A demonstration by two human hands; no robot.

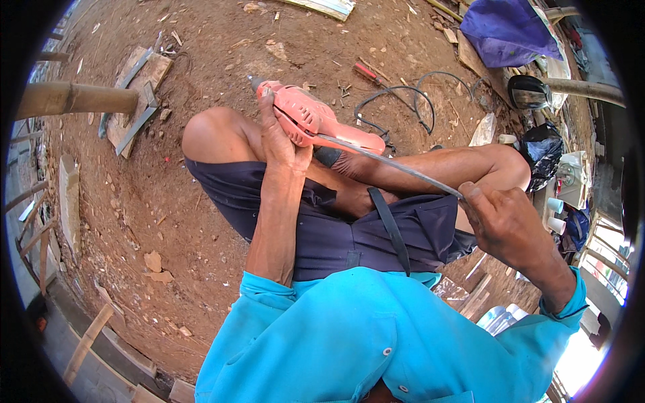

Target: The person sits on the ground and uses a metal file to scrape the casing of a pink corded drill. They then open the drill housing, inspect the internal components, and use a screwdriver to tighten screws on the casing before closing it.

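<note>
Cup the pink drill (310, 111) firmly in the left hand (285, 144), with the grip partly closed around the front of the body; no telling the placement of the hidden fingers underneath. In the right hand (504, 215), a grip closed on the far end of the thin metal rod (396, 162), thumb laid along the top. Hold the drill level above the crossed legs (463, 161), chuck pointing away and to the left. Watch the rod's near end, right at the casing's dark gap; from this angle, impossible to say whether seated inside or merely resting against the edge. Best to guide with small, slow wrist movements, likely magnified by so long a reach. Avoid heavy sideways levering: risk of a slip toward the left wrist, or of a chipped shell. Farther out, on the dirt floor (148, 215), a red-handled screwdriver (368, 74) and looped black cord (432, 111); safest to confirm no live power.
</note>
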